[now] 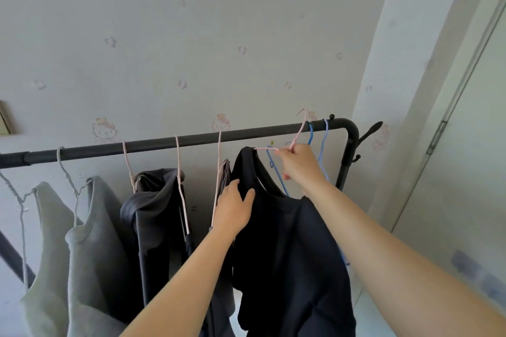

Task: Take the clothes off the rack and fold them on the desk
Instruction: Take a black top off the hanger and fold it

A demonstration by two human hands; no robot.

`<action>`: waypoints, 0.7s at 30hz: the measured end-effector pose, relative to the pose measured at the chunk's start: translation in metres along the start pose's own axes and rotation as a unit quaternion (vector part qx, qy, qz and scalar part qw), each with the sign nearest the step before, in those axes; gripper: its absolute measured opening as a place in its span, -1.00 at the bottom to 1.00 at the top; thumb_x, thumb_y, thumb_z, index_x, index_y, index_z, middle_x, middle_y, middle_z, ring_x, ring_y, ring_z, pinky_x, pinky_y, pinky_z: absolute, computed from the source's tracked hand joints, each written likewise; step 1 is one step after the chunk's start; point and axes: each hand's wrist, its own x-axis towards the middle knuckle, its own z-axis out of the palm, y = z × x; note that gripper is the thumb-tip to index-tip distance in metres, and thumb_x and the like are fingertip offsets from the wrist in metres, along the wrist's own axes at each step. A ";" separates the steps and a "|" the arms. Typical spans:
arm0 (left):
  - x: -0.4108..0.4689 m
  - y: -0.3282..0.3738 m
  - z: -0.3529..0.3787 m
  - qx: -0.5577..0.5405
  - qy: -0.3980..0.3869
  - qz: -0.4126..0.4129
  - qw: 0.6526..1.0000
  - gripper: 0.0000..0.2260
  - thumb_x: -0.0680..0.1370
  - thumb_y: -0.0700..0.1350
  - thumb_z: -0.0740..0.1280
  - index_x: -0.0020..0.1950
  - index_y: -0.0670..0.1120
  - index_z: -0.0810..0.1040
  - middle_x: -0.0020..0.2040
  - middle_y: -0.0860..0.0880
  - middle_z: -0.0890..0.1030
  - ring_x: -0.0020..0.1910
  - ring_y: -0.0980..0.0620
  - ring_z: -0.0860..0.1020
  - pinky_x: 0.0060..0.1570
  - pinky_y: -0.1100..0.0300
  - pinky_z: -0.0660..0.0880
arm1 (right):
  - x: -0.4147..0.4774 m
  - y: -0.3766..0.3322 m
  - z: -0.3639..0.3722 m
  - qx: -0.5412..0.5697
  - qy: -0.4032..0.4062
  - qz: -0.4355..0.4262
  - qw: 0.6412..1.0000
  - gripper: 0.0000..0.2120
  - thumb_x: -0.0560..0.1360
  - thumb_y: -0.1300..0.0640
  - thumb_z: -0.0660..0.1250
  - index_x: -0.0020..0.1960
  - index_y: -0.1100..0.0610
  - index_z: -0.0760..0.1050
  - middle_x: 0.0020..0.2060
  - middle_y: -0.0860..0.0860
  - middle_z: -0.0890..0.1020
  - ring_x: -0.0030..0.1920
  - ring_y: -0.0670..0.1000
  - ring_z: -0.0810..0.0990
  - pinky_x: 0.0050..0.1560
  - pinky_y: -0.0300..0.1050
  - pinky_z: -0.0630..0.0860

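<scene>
A black garment rack [191, 141] runs across the view with clothes on wire hangers. My right hand [298, 164] grips a pink hanger [299, 128] whose hook is lifted just above the rail near the right end. A dark navy shirt [290, 249] hangs from that hanger. My left hand [235, 209] holds the shirt's left shoulder, thumb on the front of the fabric. Left of it hang dark grey trousers [156, 213] and two grey tank tops [90, 241]. The desk is out of view.
Two empty blue hangers [324, 142] hang at the rail's right end beside the rack's upright with its coat hooks [371, 130]. Patterned wallpaper lies behind the rack. A door frame [449, 123] stands at the right.
</scene>
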 end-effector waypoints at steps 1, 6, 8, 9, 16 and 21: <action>0.001 0.000 0.001 -0.003 -0.002 0.003 1.000 -0.45 0.62 0.09 0.21 0.54 -0.09 0.17 0.48 -0.10 0.32 0.42 -0.09 0.34 0.37 0.00 0.33 | -0.006 0.002 -0.006 0.014 -0.006 0.006 1.000 -0.72 0.58 0.14 0.24 0.02 0.39 0.52 -0.47 0.01 0.40 -0.46 0.00 0.40 -0.46 -0.22 0.38; 0.000 0.004 0.017 -0.010 -0.011 -0.004 1.000 -0.40 0.62 0.10 0.20 0.55 -0.16 0.12 0.52 -0.13 0.24 0.47 -0.10 0.27 0.39 0.05 0.25 | -0.037 0.023 -0.033 0.027 -0.040 0.034 0.998 -0.79 0.61 0.13 0.23 0.02 0.22 0.60 -0.51 -0.05 0.31 -0.53 -0.11 0.24 -0.52 -0.29 0.21; -0.004 0.006 0.028 -0.021 -0.025 -0.017 0.999 -0.36 0.62 0.11 0.18 0.57 -0.19 0.04 0.55 -0.14 0.16 0.49 -0.10 0.22 0.40 0.07 0.22 | -0.050 0.035 -0.041 0.007 -0.054 0.036 0.998 -0.77 0.63 0.13 0.18 0.05 0.15 0.60 -0.48 -0.04 0.32 -0.57 -0.16 0.23 -0.55 -0.38 0.20; -0.007 0.006 0.034 -0.028 -0.029 -0.023 0.999 -0.34 0.62 0.12 0.18 0.57 -0.19 0.00 0.56 -0.14 0.11 0.50 -0.11 0.20 0.40 0.06 0.22 | -0.058 0.041 -0.045 0.002 -0.055 0.039 0.998 -0.76 0.64 0.12 0.17 0.06 0.15 0.60 -0.47 -0.04 0.32 -0.58 -0.17 0.22 -0.56 -0.39 0.20; -0.025 -0.008 0.059 0.051 -0.008 0.030 0.998 -0.43 0.61 0.00 0.23 0.53 -0.19 0.12 0.53 -0.15 0.17 0.47 -0.15 0.20 0.35 -0.02 0.28 | -0.099 0.072 -0.066 0.028 -0.019 0.083 0.996 -0.75 0.61 0.04 0.23 -0.06 0.02 0.68 -0.47 -0.03 0.18 -0.48 -0.08 0.12 -0.50 -0.30 0.14; -0.041 -0.016 0.064 0.070 0.002 0.084 0.994 -0.66 0.62 -0.08 0.20 0.36 -0.19 0.36 0.31 -0.13 0.44 0.28 -0.13 0.40 0.20 -0.03 0.42 | -0.125 0.090 -0.077 -0.015 0.010 0.067 0.998 -0.76 0.55 -0.07 0.31 -0.13 -0.02 0.71 -0.47 0.06 0.19 -0.46 -0.02 0.16 -0.41 -0.27 0.22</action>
